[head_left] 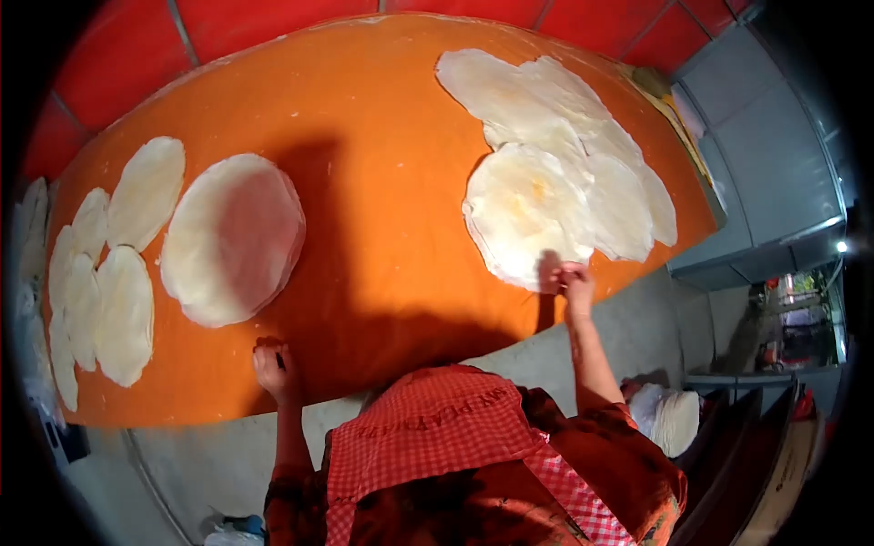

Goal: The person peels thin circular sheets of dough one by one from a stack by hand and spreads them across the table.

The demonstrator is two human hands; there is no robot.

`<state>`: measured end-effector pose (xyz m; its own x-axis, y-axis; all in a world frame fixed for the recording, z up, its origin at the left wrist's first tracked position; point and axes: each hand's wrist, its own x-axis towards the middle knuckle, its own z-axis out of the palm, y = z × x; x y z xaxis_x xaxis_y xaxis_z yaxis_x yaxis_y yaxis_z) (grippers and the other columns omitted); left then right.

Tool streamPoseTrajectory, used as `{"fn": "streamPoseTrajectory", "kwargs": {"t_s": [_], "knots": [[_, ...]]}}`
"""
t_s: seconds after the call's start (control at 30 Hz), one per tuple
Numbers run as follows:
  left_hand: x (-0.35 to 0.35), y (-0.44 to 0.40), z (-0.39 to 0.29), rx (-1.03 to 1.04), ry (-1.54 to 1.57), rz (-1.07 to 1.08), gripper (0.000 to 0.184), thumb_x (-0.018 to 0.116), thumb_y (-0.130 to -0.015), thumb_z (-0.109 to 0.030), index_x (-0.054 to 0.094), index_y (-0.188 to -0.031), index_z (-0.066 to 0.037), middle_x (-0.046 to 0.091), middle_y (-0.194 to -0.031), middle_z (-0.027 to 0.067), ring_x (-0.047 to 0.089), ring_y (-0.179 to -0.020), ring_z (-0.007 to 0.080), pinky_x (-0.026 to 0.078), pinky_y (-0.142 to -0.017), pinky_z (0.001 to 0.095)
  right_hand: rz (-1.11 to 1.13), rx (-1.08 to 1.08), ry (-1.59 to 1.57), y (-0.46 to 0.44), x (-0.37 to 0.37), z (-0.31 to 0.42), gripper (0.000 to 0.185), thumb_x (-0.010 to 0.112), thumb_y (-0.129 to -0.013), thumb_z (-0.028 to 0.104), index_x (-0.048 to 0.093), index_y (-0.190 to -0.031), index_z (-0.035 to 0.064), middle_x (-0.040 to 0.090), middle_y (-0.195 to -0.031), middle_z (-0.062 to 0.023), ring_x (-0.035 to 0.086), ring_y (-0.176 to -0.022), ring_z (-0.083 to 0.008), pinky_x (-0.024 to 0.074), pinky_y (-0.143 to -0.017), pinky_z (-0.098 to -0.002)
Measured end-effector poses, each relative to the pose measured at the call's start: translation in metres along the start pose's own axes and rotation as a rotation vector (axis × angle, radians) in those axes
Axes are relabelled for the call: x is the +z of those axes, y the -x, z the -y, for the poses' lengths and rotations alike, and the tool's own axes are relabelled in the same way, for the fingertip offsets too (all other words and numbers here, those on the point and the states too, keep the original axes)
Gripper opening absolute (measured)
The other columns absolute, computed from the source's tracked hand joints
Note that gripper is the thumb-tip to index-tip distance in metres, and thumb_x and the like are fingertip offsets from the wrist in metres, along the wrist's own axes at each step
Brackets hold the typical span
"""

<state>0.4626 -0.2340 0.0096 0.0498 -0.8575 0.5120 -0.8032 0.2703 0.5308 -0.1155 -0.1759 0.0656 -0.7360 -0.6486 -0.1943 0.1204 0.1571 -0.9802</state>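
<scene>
My right hand [574, 280] is closed at the lower edge of a round flat dough sheet [528, 205] on the right of the orange table [391, 227]; its fingertips are pressed together, and what they hold is too small to make out. That sheet overlaps other thin sheets [619, 196] behind and beside it. My left hand [273, 366] rests near the table's front edge with its fingers curled, apart from any dough, and something small and dark shows at its fingers. Up and left of it lies a large round sheet [232, 241], partly in shadow.
Several smaller dough ovals [125, 314] lie at the table's left end. Red tiles [273, 23] line the far side. Grey cabinets [760, 127] stand at the right, and a stack of round pale sheets [675, 423] sits below, beside dark shelves.
</scene>
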Motion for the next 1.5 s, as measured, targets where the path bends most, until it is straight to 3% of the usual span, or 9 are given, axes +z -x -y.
{"fn": "streamPoseTrajectory", "kwargs": {"t_s": [0.37, 0.53, 0.73, 0.87, 1.0, 1.17, 1.27, 1.4, 1.5], "knots": [[0.009, 0.003, 0.012, 0.014, -0.178, 0.001, 0.015, 0.069, -0.079, -0.007, 0.053, -0.081, -0.006, 0.057, -0.086, 0.0151, 0.055, -0.082, 0.0352, 0.046, -0.073, 0.043, 1.036, 0.768, -0.301, 0.089, 0.358, -0.06, 0.023, 0.057, -0.094, 0.016, 0.054, -0.113, 0.0023, 0.062, -0.112, -0.0118, 0.061, -0.106, -0.0249, 0.0502, -0.092, -0.039], [0.006, 0.004, 0.015, -0.019, -0.144, 0.041, 0.016, 0.069, -0.079, -0.01, 0.054, -0.08, -0.006, 0.055, -0.084, 0.0142, 0.054, -0.08, 0.0351, 0.045, -0.071, 0.0433, 1.004, 0.741, -0.256, 0.138, 0.43, -0.056, 0.024, 0.062, -0.091, 0.021, 0.057, -0.109, 0.0058, 0.062, -0.111, -0.0094, 0.058, -0.111, -0.0268, 0.0449, -0.098, -0.0401], [-0.001, 0.005, 0.023, -0.055, -0.012, 0.06, 0.017, 0.071, -0.078, -0.016, 0.056, -0.08, -0.008, 0.054, -0.081, 0.0135, 0.053, -0.078, 0.036, 0.046, -0.07, 0.044, 0.692, 0.685, -0.308, 0.171, 0.488, -0.081, 0.035, 0.068, -0.082, 0.01, 0.056, -0.116, 0.0087, 0.063, -0.107, -0.0086, 0.06, -0.089, -0.0213, 0.0509, -0.073, -0.0373], [-0.015, 0.006, 0.049, -0.024, 0.421, 0.153, 0.012, 0.07, -0.081, -0.013, 0.06, -0.083, -0.007, 0.06, -0.083, 0.0091, 0.059, -0.08, 0.0282, 0.049, -0.072, 0.0382, 0.625, 0.125, -0.281, 0.163, 0.53, -0.039, 0.036, 0.056, -0.078, -0.005, 0.061, -0.114, 0.0028, 0.066, -0.104, -0.0098, 0.065, -0.094, -0.0248, 0.0569, -0.07, -0.0402], [-0.04, -0.008, 0.086, -0.476, 1.043, 0.332, 0.003, 0.063, -0.091, -0.006, 0.062, -0.091, -0.003, 0.061, -0.084, -0.0011, 0.059, -0.082, 0.0121, 0.05, -0.074, 0.0274, 0.881, -0.374, 0.178, 0.148, 0.555, 0.135, 0.021, 0.062, -0.08, 0.002, 0.068, -0.1, 0.0005, 0.068, -0.085, -0.0042, 0.064, -0.078, -0.0162, 0.0534, -0.069, -0.0327], [-0.103, -0.094, 0.077, -0.761, 1.614, 0.165, 0.04, 0.05, -0.099, -0.038, 0.048, -0.127, -0.01, 0.056, -0.118, 0.0094, 0.056, -0.109, 0.0264, 0.047, -0.092, 0.0446, 0.973, -1.12, 0.703, 0.261, 0.542, 0.254, 0.025, 0.06, -0.081, 0.004, 0.067, -0.105, 0.0013, 0.069, -0.088, -0.0165, 0.067, -0.079, -0.0275, 0.0535, -0.074, -0.0373], [-0.112, -0.122, 0.068, -0.744, 1.952, 0.227, 0.058, 0.041, -0.099, -0.053, 0.038, -0.141, -0.013, 0.046, -0.138, 0.0124, 0.045, -0.129, 0.0318, 0.038, -0.105, 0.0517, 0.991, -1.45, 0.749, 0.317, 0.525, 0.184, 0.023, 0.062, -0.077, 0.01, 0.067, -0.099, 0.0048, 0.067, -0.094, -0.022, 0.065, -0.088, -0.039, 0.052, -0.077, -0.0447], [-0.075, -0.108, 0.091, -0.706, 2.083, 0.38, 0.071, 0.033, -0.097, -0.065, 0.025, -0.148, -0.016, 0.045, -0.141, 0.0107, 0.048, -0.126, 0.03, 0.04, -0.101, 0.0593, 1.347, -0.9, 1.07, 0.334, 0.505, 0.081, 0.02, 0.066, -0.077, 0.007, 0.065, -0.097, 0.0048, 0.066, -0.091, -0.0174, 0.064, -0.081, -0.0318, 0.0515, -0.077, -0.0374], [-0.085, -0.09, 0.082, -1.027, 1.937, 0.372, 0.072, 0.029, -0.098, -0.064, 0.033, -0.145, -0.009, 0.045, -0.141, 0.0162, 0.05, -0.126, 0.0302, 0.04, -0.103, 0.0538, 1.409, -0.474, 0.752, 0.305, 0.496, 0.019, 0.02, 0.072, -0.084, 0.018, 0.065, -0.097, 0.0037, 0.064, -0.083, -0.0077, 0.06, -0.076, -0.0174, 0.0509, -0.07, -0.0308]]}}
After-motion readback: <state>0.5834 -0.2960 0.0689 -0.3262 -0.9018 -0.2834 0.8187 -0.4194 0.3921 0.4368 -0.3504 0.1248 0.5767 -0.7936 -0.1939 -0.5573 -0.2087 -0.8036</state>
